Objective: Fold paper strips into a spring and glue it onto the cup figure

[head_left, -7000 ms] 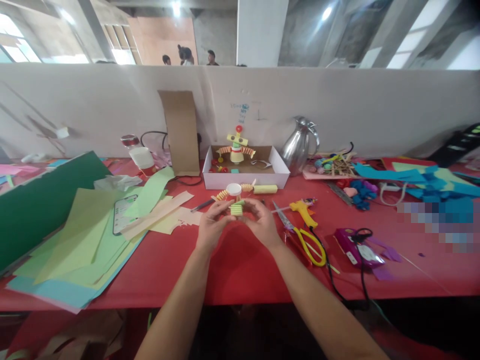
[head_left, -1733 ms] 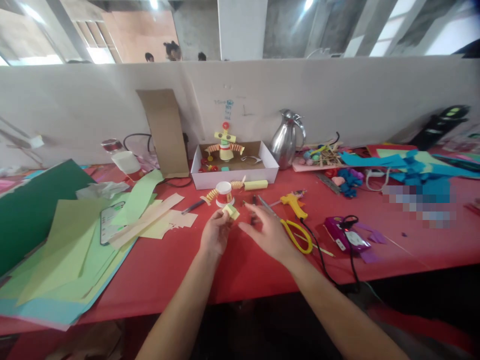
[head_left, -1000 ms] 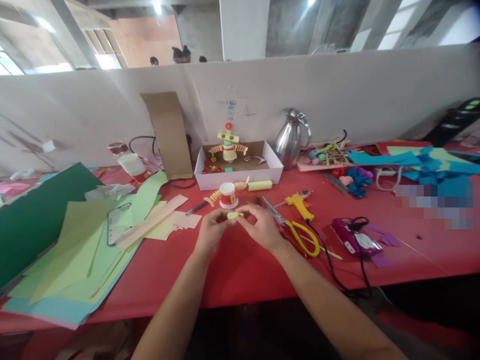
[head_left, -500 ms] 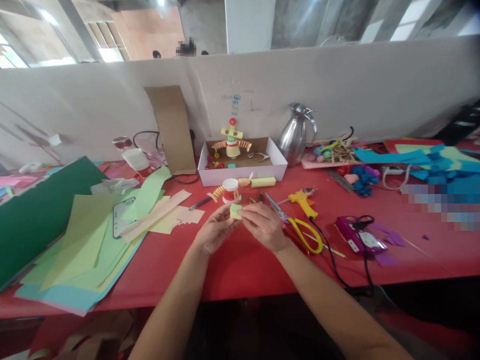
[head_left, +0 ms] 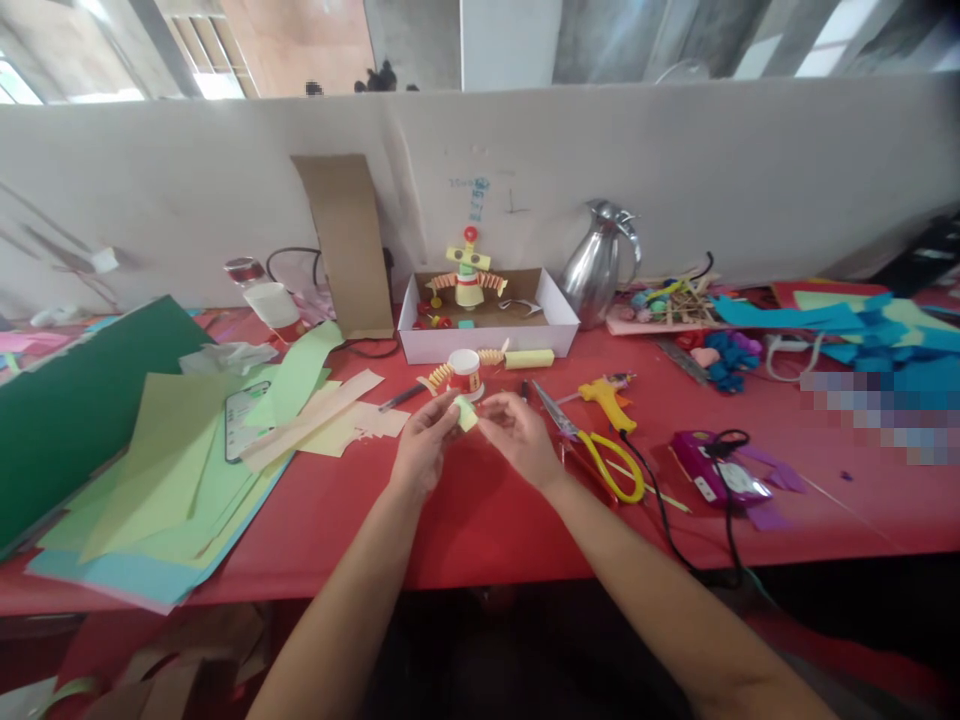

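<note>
- Both hands met over the red desk, just near of a small white cup figure with coiled paper arms.
- The left hand pinched a small folded piece of pale green paper between thumb and fingers, holding it up off the desk.
- The right hand closed its fingertips on the same piece from the right, so the paper sat between the two hands.
- As a judgement: the cup figure looked part-built, with its body and arms in place but no head piece like the one on the finished model standing in the white box beyond it.
- The folded piece was not yet joined to the cup figure; that step appeared to be left.
- A yellow glue gun and yellow-handled scissors lay just right of the hands, untouched.
- Loose green and blue paper sheets were spread on the left of the desk, with a phone lying among them.
- A steel jug stood far right of the box, against the partition.
</note>
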Tool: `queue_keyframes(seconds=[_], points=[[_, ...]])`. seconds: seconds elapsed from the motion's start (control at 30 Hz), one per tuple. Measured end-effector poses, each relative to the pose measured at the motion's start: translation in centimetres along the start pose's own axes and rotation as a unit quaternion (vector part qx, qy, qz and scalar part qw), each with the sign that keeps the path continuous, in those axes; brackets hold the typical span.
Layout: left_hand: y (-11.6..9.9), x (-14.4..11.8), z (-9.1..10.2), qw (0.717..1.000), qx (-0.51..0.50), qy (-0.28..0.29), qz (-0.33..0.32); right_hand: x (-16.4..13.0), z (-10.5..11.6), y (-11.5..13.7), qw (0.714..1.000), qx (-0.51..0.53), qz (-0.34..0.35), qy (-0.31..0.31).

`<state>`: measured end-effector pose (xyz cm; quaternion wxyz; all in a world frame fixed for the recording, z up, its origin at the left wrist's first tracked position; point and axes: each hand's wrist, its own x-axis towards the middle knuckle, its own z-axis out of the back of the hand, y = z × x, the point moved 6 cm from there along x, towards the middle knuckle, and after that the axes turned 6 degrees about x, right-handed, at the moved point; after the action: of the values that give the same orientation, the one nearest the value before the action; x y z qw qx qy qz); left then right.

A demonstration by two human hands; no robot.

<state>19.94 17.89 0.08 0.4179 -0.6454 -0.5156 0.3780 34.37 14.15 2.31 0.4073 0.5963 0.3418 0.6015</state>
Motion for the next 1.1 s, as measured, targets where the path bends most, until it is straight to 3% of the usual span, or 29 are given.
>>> queue_keyframes(seconds=[0.1, 0.27, 0.57, 1.1], points=[[-0.1, -0.2, -0.5, 1.0, 0.013, 0.017, -0.012, -0.1, -0.7, -0.7, 0.998, 0.043, -0.047, -0.019], [-0.3, -0.7, -1.1, 0.997, 0.055, 0.038, -0.039, 0.0, 0.1, -1.1, 0.996, 0.042, -0.061, -0.058], [-0.5, -0.8, -1.5, 0.987, 0.133, 0.072, -0.058, 0.6, 1.3, 0.6, 0.994, -0.1, 0.046, -0.003], [0.2, 0.0, -0.8, 0.986, 0.147, 0.061, -0.049, 0.7, 1.5, 0.3, 0.995, -0.051, 0.076, 0.044]])
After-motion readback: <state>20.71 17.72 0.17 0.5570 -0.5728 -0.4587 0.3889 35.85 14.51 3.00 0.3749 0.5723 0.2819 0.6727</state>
